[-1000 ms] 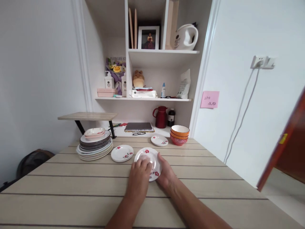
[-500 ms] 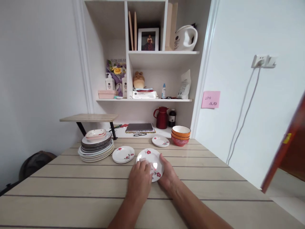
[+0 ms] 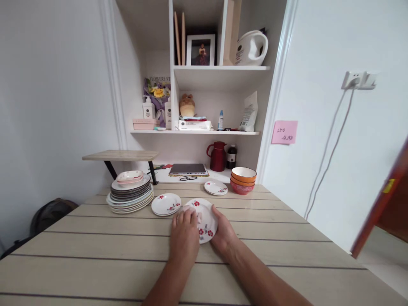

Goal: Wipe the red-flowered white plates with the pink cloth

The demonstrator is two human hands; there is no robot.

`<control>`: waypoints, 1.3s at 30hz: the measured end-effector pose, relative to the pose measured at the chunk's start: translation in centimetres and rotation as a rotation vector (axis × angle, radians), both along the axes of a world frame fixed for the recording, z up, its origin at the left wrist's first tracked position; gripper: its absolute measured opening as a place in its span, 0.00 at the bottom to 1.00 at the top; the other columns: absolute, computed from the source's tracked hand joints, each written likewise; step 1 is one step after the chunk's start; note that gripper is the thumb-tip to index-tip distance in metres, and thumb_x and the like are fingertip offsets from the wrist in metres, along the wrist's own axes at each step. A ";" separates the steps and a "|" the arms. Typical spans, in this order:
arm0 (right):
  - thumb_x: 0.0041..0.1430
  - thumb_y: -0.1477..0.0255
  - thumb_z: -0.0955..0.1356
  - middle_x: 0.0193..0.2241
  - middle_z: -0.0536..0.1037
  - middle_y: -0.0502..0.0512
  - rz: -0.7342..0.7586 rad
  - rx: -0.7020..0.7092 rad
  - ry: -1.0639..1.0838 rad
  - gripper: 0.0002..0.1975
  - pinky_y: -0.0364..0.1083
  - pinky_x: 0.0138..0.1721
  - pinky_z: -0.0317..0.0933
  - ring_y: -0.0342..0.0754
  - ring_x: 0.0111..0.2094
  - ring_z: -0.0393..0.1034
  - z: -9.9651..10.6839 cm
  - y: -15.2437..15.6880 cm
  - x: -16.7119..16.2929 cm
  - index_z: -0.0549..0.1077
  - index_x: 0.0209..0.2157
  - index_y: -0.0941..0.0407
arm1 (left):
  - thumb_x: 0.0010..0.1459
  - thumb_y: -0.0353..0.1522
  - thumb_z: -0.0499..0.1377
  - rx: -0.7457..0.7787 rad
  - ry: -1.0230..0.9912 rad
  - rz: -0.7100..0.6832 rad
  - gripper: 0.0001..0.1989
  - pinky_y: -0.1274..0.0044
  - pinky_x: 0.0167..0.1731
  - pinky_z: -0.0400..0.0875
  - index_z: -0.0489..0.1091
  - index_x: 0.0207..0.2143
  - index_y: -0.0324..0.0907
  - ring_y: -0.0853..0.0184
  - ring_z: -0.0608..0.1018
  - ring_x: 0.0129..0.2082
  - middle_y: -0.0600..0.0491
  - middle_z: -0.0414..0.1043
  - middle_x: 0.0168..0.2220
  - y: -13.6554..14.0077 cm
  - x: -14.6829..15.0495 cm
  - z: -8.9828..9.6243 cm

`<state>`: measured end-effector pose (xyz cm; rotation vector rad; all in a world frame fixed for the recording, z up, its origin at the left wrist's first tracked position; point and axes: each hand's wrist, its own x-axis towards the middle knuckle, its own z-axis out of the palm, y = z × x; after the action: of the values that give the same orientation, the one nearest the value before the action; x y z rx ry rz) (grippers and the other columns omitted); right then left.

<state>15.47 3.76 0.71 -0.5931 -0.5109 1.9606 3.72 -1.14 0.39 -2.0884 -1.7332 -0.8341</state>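
Observation:
A white plate with red flowers (image 3: 207,219) is tilted up over the table, gripped at its right edge by my right hand (image 3: 225,233). My left hand (image 3: 185,233) is closed on a crumpled pale tissue (image 3: 190,209) and presses it on the plate's left side. Part of the tissue is hidden under the fingers. Left of this plate lie a couple of stacked matching plates (image 3: 165,204). Farther back, smaller flowered plates (image 3: 216,187) rest near the shelf.
A tall stack of plates (image 3: 130,199) topped by small dishes stands at left, by a raised wooden stand (image 3: 121,155). Stacked bowls (image 3: 243,180) sit at back right. Behind them are a red jug (image 3: 218,156), a dark bottle (image 3: 231,157) and a laptop (image 3: 187,169).
My left hand has slid the tissue left toward the plate's edge, baring more of the plate's middle. My right hand keeps its hold. The camera view has shifted slightly.

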 end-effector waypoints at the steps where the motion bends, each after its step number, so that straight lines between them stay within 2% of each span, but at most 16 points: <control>1: 0.67 0.60 0.59 0.35 0.82 0.62 -0.005 -0.008 0.002 0.22 0.52 0.45 0.68 0.53 0.37 0.78 0.1 0.1 0.2 0.72 0.47 0.63 | 0.57 0.23 0.52 -0.013 0.007 -0.018 0.21 0.59 0.57 0.61 0.69 0.53 0.38 0.54 0.68 0.55 0.45 0.70 0.54 -0.2 0.1 0.0; 6: 0.66 0.58 0.60 0.32 0.82 0.63 0.006 -0.050 -0.025 0.23 0.49 0.44 0.68 0.52 0.35 0.78 0.5 -0.2 0.8 0.74 0.42 0.65 | 0.56 0.23 0.52 -0.065 0.073 -0.276 0.22 0.62 0.57 0.63 0.68 0.54 0.38 0.55 0.68 0.55 0.45 0.69 0.56 -0.6 1.1 -0.5; 8: 0.65 0.59 0.62 0.31 0.82 0.62 0.030 -0.060 -0.047 0.22 0.48 0.45 0.68 0.52 0.36 0.78 0.5 -0.4 0.8 0.74 0.39 0.65 | 0.56 0.23 0.51 -0.064 0.096 -0.340 0.24 0.63 0.57 0.63 0.67 0.55 0.37 0.56 0.68 0.55 0.45 0.68 0.56 -0.5 1.5 -0.7; 10: 0.64 0.60 0.63 0.32 0.82 0.61 0.049 -0.028 -0.049 0.20 0.49 0.47 0.67 0.52 0.37 0.78 0.3 -0.5 0.5 0.74 0.38 0.64 | 0.56 0.23 0.51 -0.043 0.085 -0.304 0.25 0.62 0.58 0.62 0.66 0.56 0.38 0.56 0.68 0.56 0.44 0.67 0.57 -0.2 1.5 -0.7; 15: 0.64 0.60 0.64 0.33 0.82 0.59 0.077 0.041 -0.076 0.20 0.50 0.46 0.67 0.52 0.36 0.78 -0.3 -0.5 -0.1 0.74 0.44 0.62 | 0.58 0.22 0.50 0.087 -0.028 0.007 0.25 0.58 0.61 0.56 0.64 0.59 0.39 0.56 0.67 0.59 0.44 0.67 0.58 0.6 0.3 -0.4; 18: 0.63 0.58 0.64 0.35 0.82 0.61 0.048 0.027 -0.102 0.22 0.51 0.46 0.67 0.53 0.37 0.78 -0.4 -0.5 -0.2 0.74 0.47 0.62 | 0.59 0.23 0.50 0.101 -0.032 0.122 0.23 0.56 0.62 0.54 0.66 0.57 0.37 0.54 0.67 0.60 0.40 0.67 0.58 0.6 -0.2 -0.2; 20: 0.64 0.59 0.64 0.36 0.82 0.61 0.018 0.000 -0.090 0.22 0.52 0.46 0.68 0.53 0.38 0.78 -0.3 -0.4 -0.1 0.73 0.48 0.62 | 0.57 0.22 0.50 0.072 -0.009 0.124 0.23 0.56 0.61 0.56 0.67 0.56 0.34 0.53 0.68 0.59 0.39 0.68 0.57 0.4 -0.2 -0.2; 22: 0.65 0.60 0.62 0.36 0.82 0.61 0.004 -0.025 -0.054 0.21 0.51 0.46 0.68 0.52 0.38 0.78 0.0 -0.3 0.1 0.73 0.48 0.63 | 0.56 0.21 0.50 0.047 0.024 0.061 0.24 0.58 0.60 0.59 0.68 0.55 0.33 0.52 0.69 0.58 0.39 0.69 0.56 0.2 0.3 -0.5; 27: 0.65 0.59 0.61 0.32 0.82 0.61 0.032 -0.059 -0.030 0.22 0.50 0.45 0.68 0.52 0.35 0.78 0.6 -0.4 0.7 0.74 0.42 0.64 | 0.55 0.22 0.50 0.023 0.121 -0.237 0.27 0.62 0.60 0.62 0.66 0.58 0.36 0.54 0.65 0.61 0.44 0.66 0.60 0.2 1.5 -1.5; 29: 0.64 0.58 0.62 0.34 0.82 0.62 0.048 -0.058 -0.048 0.21 0.52 0.47 0.67 0.54 0.38 0.78 0.6 -0.5 0.6 0.74 0.42 0.63 | 0.55 0.22 0.49 0.009 0.134 -0.295 0.29 0.62 0.62 0.60 0.63 0.61 0.37 0.56 0.63 0.63 0.46 0.63 0.62 0.4 1.5 -1.7; 31: 0.64 0.60 0.62 0.38 0.82 0.62 0.039 -0.029 -0.041 0.21 0.53 0.50 0.66 0.55 0.42 0.77 0.4 -0.5 0.5 0.74 0.44 0.62 | 0.54 0.22 0.49 0.009 0.122 -0.262 0.32 0.61 0.63 0.57 0.58 0.63 0.38 0.58 0.61 0.65 0.46 0.59 0.65 0.7 1.3 -1.8; 36: 0.66 0.61 0.61 0.39 0.82 0.61 0.055 0.040 -0.025 0.21 0.53 0.51 0.65 0.54 0.43 0.77 -0.3 0.0 0.2 0.74 0.48 0.62 | 0.58 0.22 0.47 0.043 0.015 0.024 0.33 0.58 0.62 0.55 0.50 0.66 0.36 0.59 0.59 0.66 0.42 0.54 0.67 1.4 0.3 -2.1; 39: 0.66 0.61 0.61 0.39 0.82 0.62 0.080 0.028 -0.014 0.21 0.52 0.51 0.65 0.53 0.43 0.77 -0.2 -0.1 0.2 0.74 0.47 0.63 | 0.59 0.21 0.46 0.038 0.024 0.022 0.33 0.59 0.63 0.53 0.47 0.67 0.37 0.60 0.59 0.66 0.43 0.53 0.67 1.4 0.3 -2.2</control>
<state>15.68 3.68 0.50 -0.5772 -0.5779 2.0222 3.99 0.21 -1.85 -2.0432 -1.7117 -0.8259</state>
